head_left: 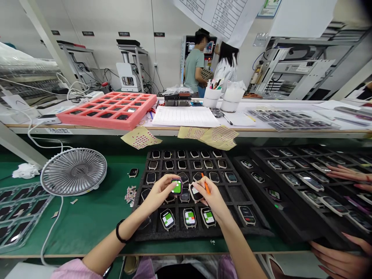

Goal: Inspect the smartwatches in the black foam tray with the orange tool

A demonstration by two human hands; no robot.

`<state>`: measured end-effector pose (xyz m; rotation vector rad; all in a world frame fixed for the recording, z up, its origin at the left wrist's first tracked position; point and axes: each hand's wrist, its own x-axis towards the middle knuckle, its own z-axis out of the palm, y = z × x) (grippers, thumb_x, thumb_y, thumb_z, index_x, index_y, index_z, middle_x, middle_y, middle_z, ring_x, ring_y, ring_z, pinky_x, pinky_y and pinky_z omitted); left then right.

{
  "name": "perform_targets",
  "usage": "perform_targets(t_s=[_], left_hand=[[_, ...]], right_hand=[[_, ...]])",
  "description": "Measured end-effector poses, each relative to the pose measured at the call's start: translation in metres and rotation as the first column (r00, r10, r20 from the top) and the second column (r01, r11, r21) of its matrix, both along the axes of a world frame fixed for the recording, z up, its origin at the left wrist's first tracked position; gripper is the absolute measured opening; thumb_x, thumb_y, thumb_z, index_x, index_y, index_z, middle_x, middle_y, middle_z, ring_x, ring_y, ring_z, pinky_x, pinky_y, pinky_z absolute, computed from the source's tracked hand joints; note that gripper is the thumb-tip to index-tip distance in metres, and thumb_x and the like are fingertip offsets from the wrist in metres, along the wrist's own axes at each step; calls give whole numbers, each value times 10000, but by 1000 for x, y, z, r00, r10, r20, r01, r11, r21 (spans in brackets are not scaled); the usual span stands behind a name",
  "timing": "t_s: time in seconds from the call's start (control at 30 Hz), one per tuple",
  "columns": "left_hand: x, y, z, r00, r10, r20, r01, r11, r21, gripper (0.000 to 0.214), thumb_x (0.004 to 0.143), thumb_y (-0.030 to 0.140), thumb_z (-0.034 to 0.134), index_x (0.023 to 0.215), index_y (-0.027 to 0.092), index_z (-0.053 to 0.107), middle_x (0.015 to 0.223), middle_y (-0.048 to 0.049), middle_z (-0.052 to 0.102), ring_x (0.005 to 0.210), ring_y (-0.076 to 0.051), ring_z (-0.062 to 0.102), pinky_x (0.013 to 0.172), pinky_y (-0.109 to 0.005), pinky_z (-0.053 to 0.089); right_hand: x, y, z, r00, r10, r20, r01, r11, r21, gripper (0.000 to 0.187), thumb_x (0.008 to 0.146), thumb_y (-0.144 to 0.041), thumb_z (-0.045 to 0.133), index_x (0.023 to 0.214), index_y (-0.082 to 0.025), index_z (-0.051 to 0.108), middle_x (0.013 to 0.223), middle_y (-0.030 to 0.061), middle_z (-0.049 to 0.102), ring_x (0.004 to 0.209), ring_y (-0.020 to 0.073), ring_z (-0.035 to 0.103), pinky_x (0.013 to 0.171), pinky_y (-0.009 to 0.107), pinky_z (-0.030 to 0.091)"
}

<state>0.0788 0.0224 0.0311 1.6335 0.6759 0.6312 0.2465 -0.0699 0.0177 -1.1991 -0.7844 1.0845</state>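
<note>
My left hand (164,190) pinches a smartwatch (176,186) with a dark case and a lit green and white screen. Beside it, my right hand (210,193) has its fingers closed on another smartwatch (195,192), pale-cased with a white screen. An orange pen-like stick (205,183) is also tucked in that hand. Both hands are over a black foam tray (232,192) with rows of watches in its pockets. In the front row, several watches, such as this lit one (189,218), show green and white screens. My fingers partly cover the middle rows.
More watch trays (286,221) lie at the right, where a co-worker's hands (340,255) work. A grey fan (74,172) and a clear plastic tray (26,213) stand left. Paper scraps (130,195) and a loose watch (133,172) lie nearby. The shelf holds a pink foam tray (107,121).
</note>
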Motion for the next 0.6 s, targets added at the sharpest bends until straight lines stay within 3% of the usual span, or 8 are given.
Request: perform_targets(t_s=[0.13, 0.4, 0.5, 0.6], left_hand=[[0, 2, -2, 1000, 9, 8, -9, 999, 46, 341, 812, 456, 581, 1001, 172, 587, 964, -65, 647, 911, -197, 594, 768, -295, 482], [0, 0, 2, 998, 65, -13, -65, 998, 23, 349, 777, 503, 599, 863, 165, 582, 805, -25, 613, 698, -141, 555, 573, -228, 444], [-1, -1, 3, 999, 45, -28, -46, 999, -20, 375, 815, 513, 540, 953, 169, 598, 828, -25, 610, 595, -98, 504, 481, -199, 383], [-2, -3, 4, 1000, -17, -12, 17, 998, -58, 431, 847, 494, 497, 1162, 204, 543, 989, -51, 617, 566, -77, 492, 443, -193, 358]], right_hand=[[-1, -1, 0, 1000, 16, -11, -16, 1000, 11, 474, 705, -490, 707, 660, -225, 317, 672, -54, 430, 479, 80, 421, 363, 196, 329], [-5, -1, -3, 1000, 2, -28, -2, 1000, 23, 489, 681, -501, 723, 657, -225, 320, 632, -65, 388, 454, 74, 399, 348, 191, 278], [-3, -2, -2, 1000, -6, -28, 7, 1000, 17, 474, 696, -510, 709, 661, -222, 335, 642, -60, 401, 457, 72, 403, 344, 184, 238], [0, -4, 0, 1000, -30, -1, 30, 1000, 0, 455, 716, -517, 691, 658, -219, 352, 625, -60, 401, 450, 71, 402, 345, 180, 211]])
